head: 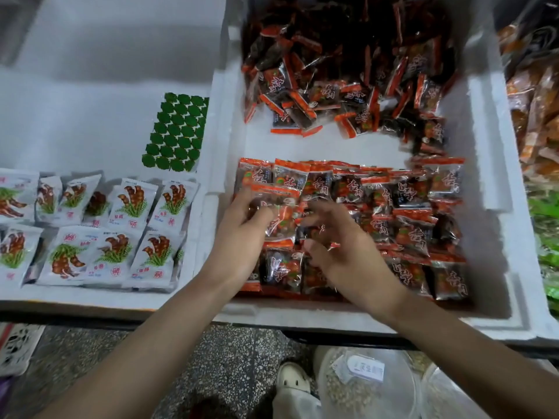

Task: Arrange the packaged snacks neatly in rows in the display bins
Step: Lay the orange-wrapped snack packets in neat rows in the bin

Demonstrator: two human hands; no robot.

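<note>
In the near half of a white foam display bin (490, 182), red-edged clear snack packets (411, 234) are laid in overlapping rows; a loose heap (332, 86) of them is piled in the far half. One packet (273, 196) at the rows' left end is clamped in the grip of the left hand (242, 231). The right hand (344, 255) is curled over the rows; whether its grip is closed on anything cannot be told. White printed pouches (127, 207) are seen to the bin's left.
</note>
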